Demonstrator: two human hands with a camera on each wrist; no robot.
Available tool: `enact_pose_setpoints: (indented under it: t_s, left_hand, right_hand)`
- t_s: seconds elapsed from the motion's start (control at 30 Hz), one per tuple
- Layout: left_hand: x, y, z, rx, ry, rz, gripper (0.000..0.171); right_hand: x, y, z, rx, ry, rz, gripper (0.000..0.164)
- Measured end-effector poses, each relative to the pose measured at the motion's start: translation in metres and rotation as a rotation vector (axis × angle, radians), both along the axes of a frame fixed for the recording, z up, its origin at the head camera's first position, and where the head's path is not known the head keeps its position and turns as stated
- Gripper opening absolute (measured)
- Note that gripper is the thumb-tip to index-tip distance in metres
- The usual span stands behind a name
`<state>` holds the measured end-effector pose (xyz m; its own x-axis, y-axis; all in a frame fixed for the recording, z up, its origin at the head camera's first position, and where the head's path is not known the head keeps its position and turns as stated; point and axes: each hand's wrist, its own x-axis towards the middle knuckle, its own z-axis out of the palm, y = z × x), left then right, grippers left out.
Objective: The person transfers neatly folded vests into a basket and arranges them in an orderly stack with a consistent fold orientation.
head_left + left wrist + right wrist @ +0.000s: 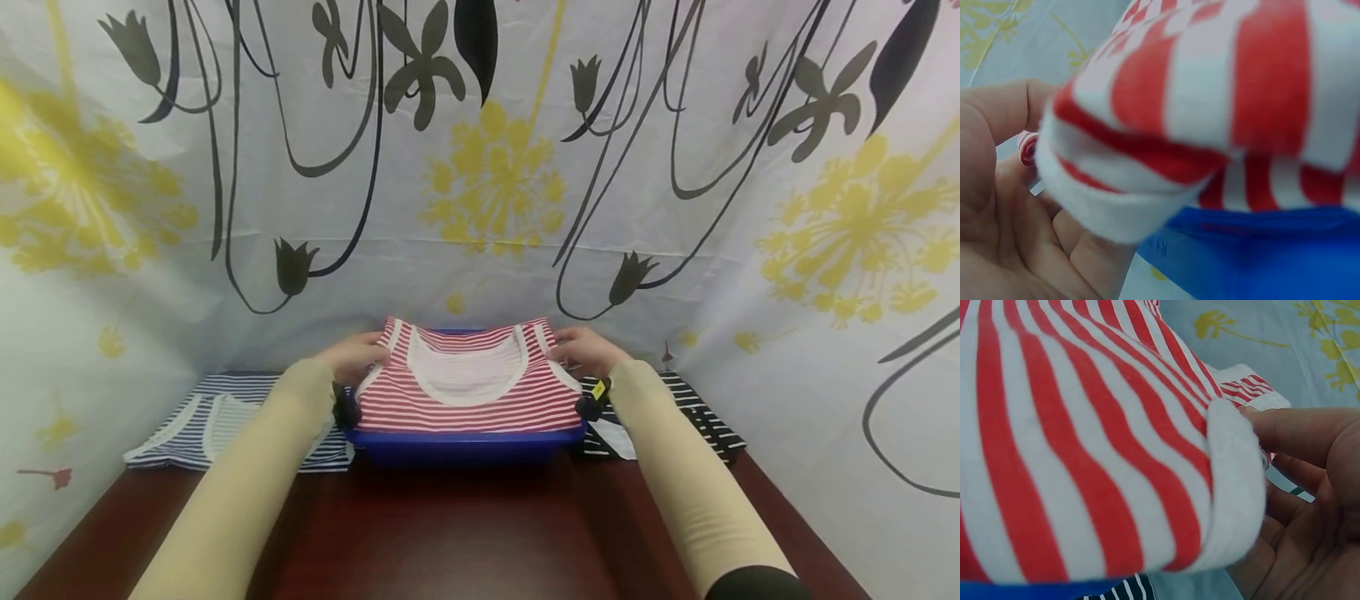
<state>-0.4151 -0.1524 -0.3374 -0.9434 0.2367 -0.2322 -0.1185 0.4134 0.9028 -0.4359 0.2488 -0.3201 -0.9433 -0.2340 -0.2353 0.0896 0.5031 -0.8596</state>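
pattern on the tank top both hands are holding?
The tank top has red and white stripes; shows best in the head view.

- Shows on the box [1279, 265], in the left wrist view, as one short marking [1155, 245] on the outer wall, close to the left end of the visible part
- Seems to include "R4", with one or two more characters beside, too blurred to make out for certain
- Appears in a darker blue against the blue wall, small and faint
- Sits on the black device [590, 409] at the right wrist, in the head view, as a small yellow label [599, 389]
- Too small there to tell any letters or numbers
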Motion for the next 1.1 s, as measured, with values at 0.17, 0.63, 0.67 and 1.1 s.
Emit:
enact_pose_setpoints:
  t_s: [0.17, 0.63, 0.67, 1.1]
  left_hand:
    - [-0.002, 0.002, -0.001, -0.006, -0.01, -0.002, 0.063]
    - [0.005, 0.005, 0.003, -0.054, 0.006, -0.043, 0.062]
    - [0.004, 0.005, 0.003, -0.059, 0.005, -0.036, 0.063]
    - [0.0, 0.011, -0.001, -0.101, 0.01, -0.014, 0.062]
  right_hand:
    - [-0.002, 0.0, -0.003, 0.008, 0.005, 0.009, 0.057]
    - [-0.005, -0.004, -0.005, 0.067, -0.003, 0.018, 0.06]
    - [-0.005, -0.004, -0.005, 0.067, 0.0, 0.023, 0.06]
    - [-0.001, -0.013, -0.009, 0.074, 0.018, -0.027, 0.055]
